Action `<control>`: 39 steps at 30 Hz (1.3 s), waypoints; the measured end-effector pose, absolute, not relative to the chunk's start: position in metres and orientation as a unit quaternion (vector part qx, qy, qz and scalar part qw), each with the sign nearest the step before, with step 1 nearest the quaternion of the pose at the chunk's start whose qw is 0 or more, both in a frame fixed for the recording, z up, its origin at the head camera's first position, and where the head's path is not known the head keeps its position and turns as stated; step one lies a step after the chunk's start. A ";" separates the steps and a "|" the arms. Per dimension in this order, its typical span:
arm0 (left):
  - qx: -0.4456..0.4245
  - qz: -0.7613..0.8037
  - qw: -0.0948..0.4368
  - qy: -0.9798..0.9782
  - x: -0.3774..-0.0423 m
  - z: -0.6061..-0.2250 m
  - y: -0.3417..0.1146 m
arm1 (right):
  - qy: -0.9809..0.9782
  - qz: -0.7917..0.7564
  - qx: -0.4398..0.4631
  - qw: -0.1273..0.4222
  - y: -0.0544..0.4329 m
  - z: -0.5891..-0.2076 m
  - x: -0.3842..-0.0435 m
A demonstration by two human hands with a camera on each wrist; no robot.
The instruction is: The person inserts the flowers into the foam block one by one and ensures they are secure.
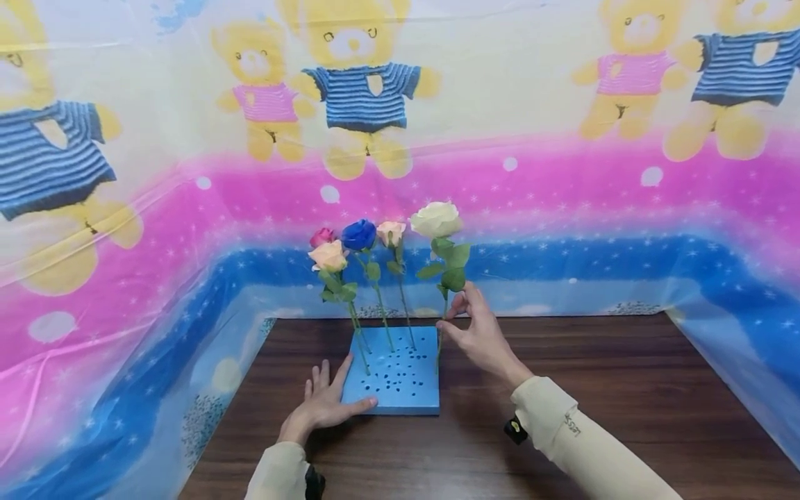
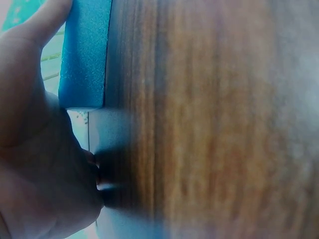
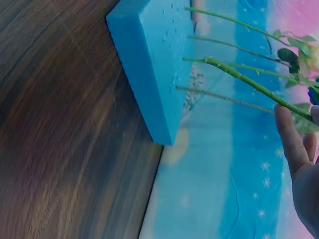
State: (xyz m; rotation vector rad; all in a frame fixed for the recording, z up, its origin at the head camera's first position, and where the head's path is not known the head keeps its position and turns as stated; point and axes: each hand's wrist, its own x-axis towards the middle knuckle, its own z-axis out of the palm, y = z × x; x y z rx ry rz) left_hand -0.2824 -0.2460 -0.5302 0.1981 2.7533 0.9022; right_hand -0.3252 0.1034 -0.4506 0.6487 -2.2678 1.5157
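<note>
A blue foam block (image 1: 400, 403) dotted with holes lies on the table, with several roses upright in it. Among them are a blue rose (image 1: 359, 235), a dark pink rose (image 1: 322, 237) and two pale peach roses, one at the front (image 1: 328, 256). My left hand (image 1: 325, 403) rests against the block's left side, fingers spread, thumb on its front edge. With my right hand (image 1: 481, 337) I pinch the stem of a white rose (image 1: 436, 219) by the block's right edge. In the right wrist view the held stem's (image 3: 244, 79) lower end looks free of the block.
Under the block is a dark wood-grain table (image 1: 562, 430). A printed cloth (image 1: 531, 187) with teddy bears hangs behind it and along both sides, meeting the table's far edge. The standing stems (image 1: 378, 298) are close together on the block's left and back part.
</note>
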 end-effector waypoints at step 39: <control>0.061 0.310 0.115 0.942 -0.281 -0.529 -0.247 | -0.823 0.477 0.260 0.166 0.049 -0.484 -0.351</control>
